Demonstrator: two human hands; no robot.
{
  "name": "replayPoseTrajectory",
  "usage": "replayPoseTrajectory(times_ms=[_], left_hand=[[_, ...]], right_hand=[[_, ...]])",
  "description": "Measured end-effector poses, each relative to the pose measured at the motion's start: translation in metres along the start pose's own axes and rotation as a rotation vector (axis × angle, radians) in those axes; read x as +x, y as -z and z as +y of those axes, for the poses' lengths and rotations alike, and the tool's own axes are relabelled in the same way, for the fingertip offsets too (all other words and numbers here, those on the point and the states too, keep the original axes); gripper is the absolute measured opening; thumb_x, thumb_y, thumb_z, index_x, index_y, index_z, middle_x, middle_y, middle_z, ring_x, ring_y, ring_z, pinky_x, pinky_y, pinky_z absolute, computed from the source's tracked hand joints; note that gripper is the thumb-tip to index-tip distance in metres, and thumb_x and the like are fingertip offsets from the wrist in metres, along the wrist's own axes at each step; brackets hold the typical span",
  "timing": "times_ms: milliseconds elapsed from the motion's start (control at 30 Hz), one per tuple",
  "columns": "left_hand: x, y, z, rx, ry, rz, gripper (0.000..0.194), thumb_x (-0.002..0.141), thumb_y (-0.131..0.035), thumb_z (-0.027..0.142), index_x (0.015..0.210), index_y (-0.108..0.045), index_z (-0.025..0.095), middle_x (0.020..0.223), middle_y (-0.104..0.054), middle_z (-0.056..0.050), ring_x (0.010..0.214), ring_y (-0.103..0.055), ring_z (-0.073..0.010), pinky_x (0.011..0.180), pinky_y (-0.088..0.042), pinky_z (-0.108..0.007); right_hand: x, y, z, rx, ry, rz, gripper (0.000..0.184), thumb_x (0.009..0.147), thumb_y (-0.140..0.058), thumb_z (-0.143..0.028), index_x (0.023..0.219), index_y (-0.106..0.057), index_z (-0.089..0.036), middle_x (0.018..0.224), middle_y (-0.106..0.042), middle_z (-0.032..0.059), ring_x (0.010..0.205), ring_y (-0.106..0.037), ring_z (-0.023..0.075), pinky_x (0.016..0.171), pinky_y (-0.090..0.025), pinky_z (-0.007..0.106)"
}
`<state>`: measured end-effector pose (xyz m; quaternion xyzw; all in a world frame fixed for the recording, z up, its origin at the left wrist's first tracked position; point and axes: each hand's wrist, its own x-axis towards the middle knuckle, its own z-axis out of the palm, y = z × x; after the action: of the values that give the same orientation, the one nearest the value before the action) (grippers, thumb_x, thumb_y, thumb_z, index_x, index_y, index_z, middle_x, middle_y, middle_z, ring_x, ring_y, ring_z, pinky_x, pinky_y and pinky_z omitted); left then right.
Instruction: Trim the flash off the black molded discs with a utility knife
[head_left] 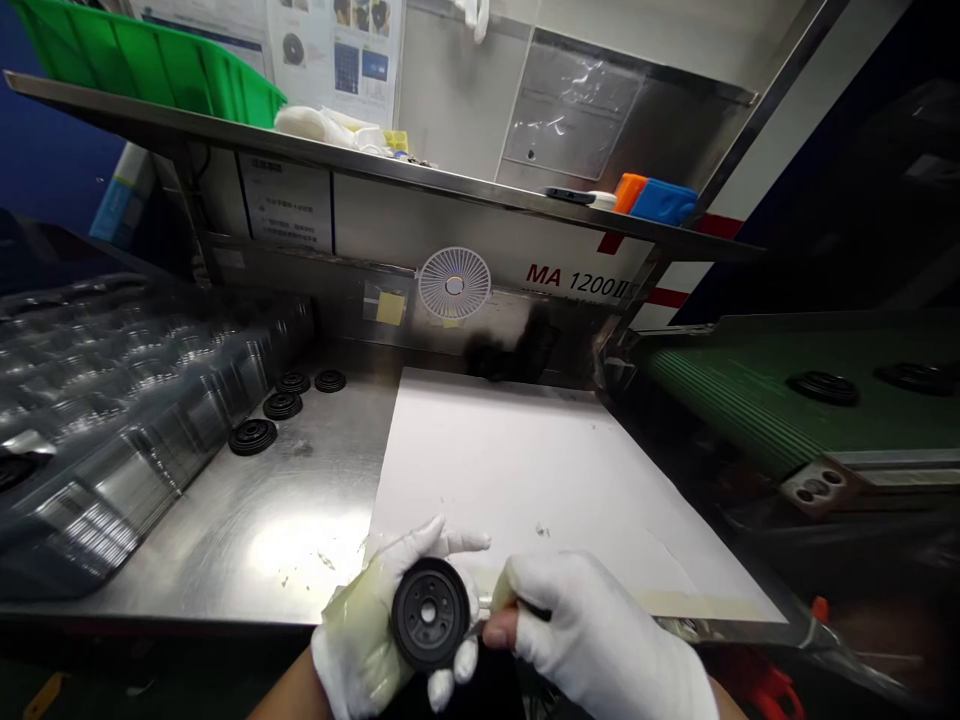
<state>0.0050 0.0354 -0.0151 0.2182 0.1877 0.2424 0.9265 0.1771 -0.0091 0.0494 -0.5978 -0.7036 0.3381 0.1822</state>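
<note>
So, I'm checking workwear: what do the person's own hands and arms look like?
The left hand wears a white glove with a pale yellow tint across the palm. The right hand is gloved in white too, with one bare fingertip showing. Both forearms are bare where visible.

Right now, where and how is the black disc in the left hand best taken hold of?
Probably by the outer rim of the black disc, coming from the left and behind, much as the gloved left hand cradles it. Its round edge offers purchase all around, and its face, with the central hole, points toward the camera. The gloved right hand crowds its right edge.
</note>
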Motion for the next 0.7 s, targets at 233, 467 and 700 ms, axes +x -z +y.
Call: replayPoseTrajectory(times_ms=[233,467,700], left_hand=[[0.004,0.003,-0.001,0.008,0.005,0.016,0.068,0.083,-0.027,0.063,0.125,-0.041,0.012,0.063,-0.062,-0.01,0.048,-0.061,-0.0221,0.034,-0.045,-0.025],[0.001,0.009,0.001,-0.014,-0.003,0.014,0.067,0.083,-0.03,0.062,0.124,-0.042,0.01,0.066,-0.062,-0.01,0.05,-0.061,-0.0224,0.034,-0.044,-0.025],[-0.001,0.009,0.01,-0.007,-0.033,0.063,0.062,0.083,-0.034,0.058,0.12,-0.045,0.009,0.069,-0.062,-0.01,0.049,-0.06,-0.0218,0.032,-0.043,-0.025]], right_hand=[[-0.004,0.01,0.018,-0.046,-0.033,0.123,0.026,0.086,-0.051,-0.043,0.073,-0.059,-0.022,0.066,-0.06,-0.0037,0.062,-0.053,0.0129,0.057,-0.039,0.023],[-0.01,0.009,0.029,-0.153,-0.049,0.058,0.032,0.09,-0.039,-0.048,0.073,-0.052,-0.023,0.068,-0.058,-0.0034,0.064,-0.053,0.0145,0.058,-0.037,0.025],[-0.035,0.031,0.052,-0.314,-0.316,-0.036,0.018,0.082,-0.041,-0.023,0.077,-0.058,-0.026,0.078,-0.064,-0.0008,0.074,-0.059,0.0197,0.066,-0.042,0.029]])
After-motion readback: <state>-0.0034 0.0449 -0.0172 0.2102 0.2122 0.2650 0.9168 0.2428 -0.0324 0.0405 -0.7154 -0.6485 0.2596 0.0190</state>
